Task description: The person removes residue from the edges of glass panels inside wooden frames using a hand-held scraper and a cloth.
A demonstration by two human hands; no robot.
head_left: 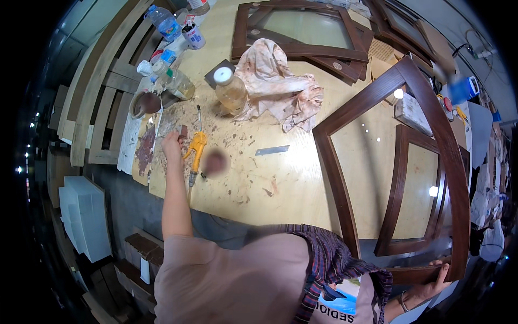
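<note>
My left hand (pixel 172 146) reaches over the stained left part of the table, its fingers closed on a small reddish-brown piece (pixel 183 131) whose kind I cannot make out. Just right of it lies a yellow air blow gun (pixel 197 144) with a thin dark nozzle and a hose. At the lower right, my right hand (pixel 436 282) grips the bottom corner of a dark brown wooden frame (pixel 335 178), which stands tilted at the table's right side. A second brown frame (pixel 400 189) shows through its opening. A flat metal scraper blade (pixel 272 150) rests mid-table.
A stained cloth (pixel 280 89) lies behind a white-capped jar (pixel 230 94). Further left are a glass jar (pixel 178 83), a brown-filled pot (pixel 145 103), a can (pixel 193 36) and a water bottle (pixel 164 24). Glazed frames (pixel 299 52) are stacked at the back. Wooden pallets (pixel 102 108) stand left.
</note>
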